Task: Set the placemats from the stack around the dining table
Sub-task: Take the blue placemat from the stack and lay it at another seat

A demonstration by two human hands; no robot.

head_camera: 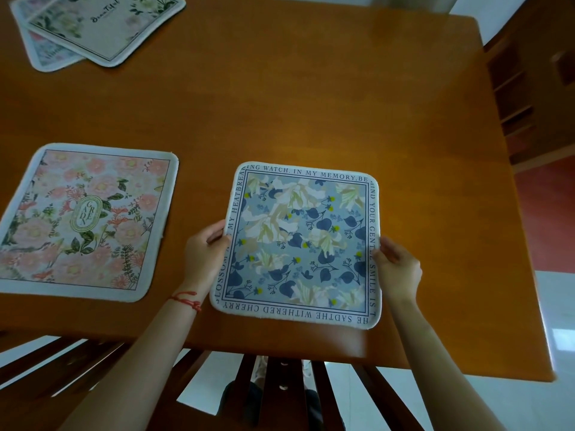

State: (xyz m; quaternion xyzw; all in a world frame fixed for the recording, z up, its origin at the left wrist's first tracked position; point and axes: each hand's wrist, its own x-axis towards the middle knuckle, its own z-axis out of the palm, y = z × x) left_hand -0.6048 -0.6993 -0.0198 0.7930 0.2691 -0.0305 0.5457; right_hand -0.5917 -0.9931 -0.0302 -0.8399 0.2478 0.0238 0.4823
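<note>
Blue placemat [298, 244]: square-ish, rounded corners, pale edging, navy leaves, cream blossoms and small yellow dots on soft blue, framed by a border of dark capital lettering. Lying near the worktop's [311, 104] near edge, gripped at both side edges: left hand [205, 250] closed in a grip on its left edge, right hand [396, 264] closed likewise on its right edge. Left of it, apart, a pink floral placemat [84, 222] lying flat. Far beyond and left of it, a stack [96, 26] of two overlapping mats.

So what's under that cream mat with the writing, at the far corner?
Another mat with a pinkish pattern lies under the cream mat, sticking out at the left. Most of it is covered, so its design stays hidden.
</note>
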